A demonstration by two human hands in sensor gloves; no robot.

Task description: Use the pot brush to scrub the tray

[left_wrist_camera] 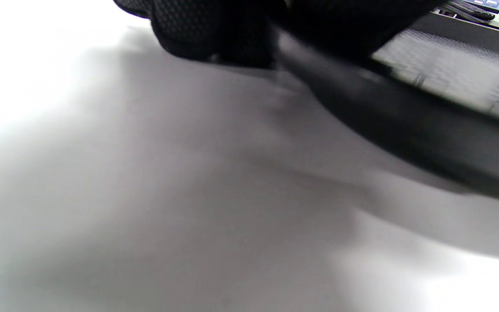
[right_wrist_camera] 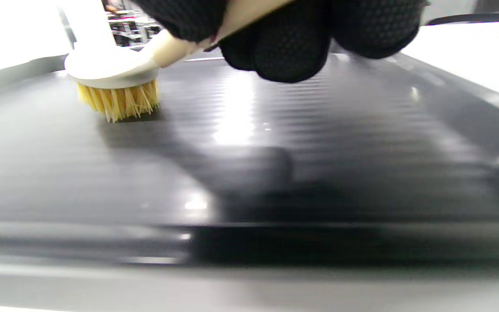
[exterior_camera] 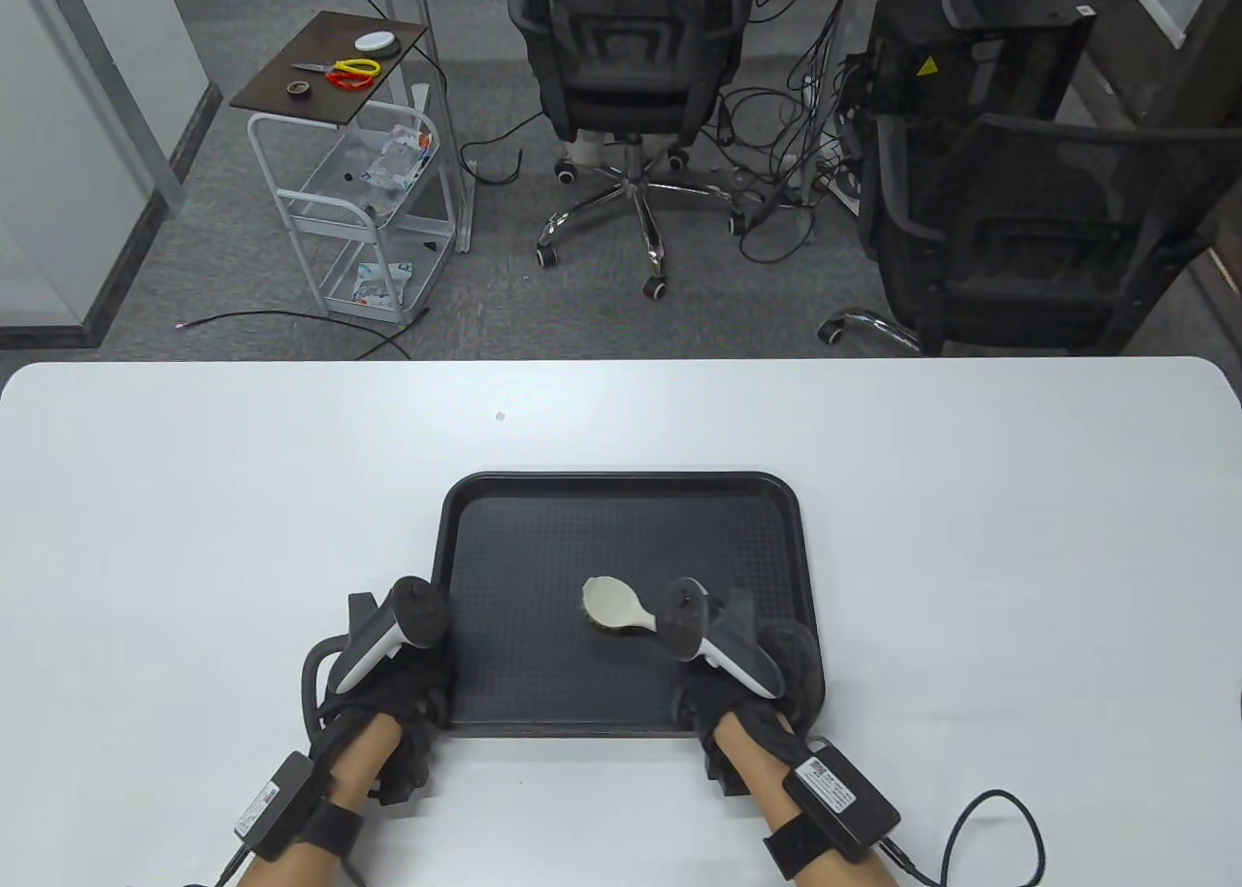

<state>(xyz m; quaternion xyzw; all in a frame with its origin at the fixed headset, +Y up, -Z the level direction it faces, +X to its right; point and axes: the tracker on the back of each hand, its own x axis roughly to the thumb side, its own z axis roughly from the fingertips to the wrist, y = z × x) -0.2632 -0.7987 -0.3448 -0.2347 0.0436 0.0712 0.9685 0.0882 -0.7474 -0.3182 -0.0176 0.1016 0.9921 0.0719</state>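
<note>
A black textured tray [exterior_camera: 621,528] lies on the white table near the front edge. My right hand [exterior_camera: 747,673] grips the handle of a cream pot brush [exterior_camera: 613,604] whose yellow bristles [right_wrist_camera: 117,102] press on the tray floor [right_wrist_camera: 275,143] near its front middle. My left hand [exterior_camera: 398,678] grips the tray's front left rim [left_wrist_camera: 388,112], fingers curled over the edge.
The white table [exterior_camera: 194,538] extends on both sides of the tray. Beyond the far edge stand two black office chairs [exterior_camera: 631,43], a white cart [exterior_camera: 359,208] and loose cables on the floor.
</note>
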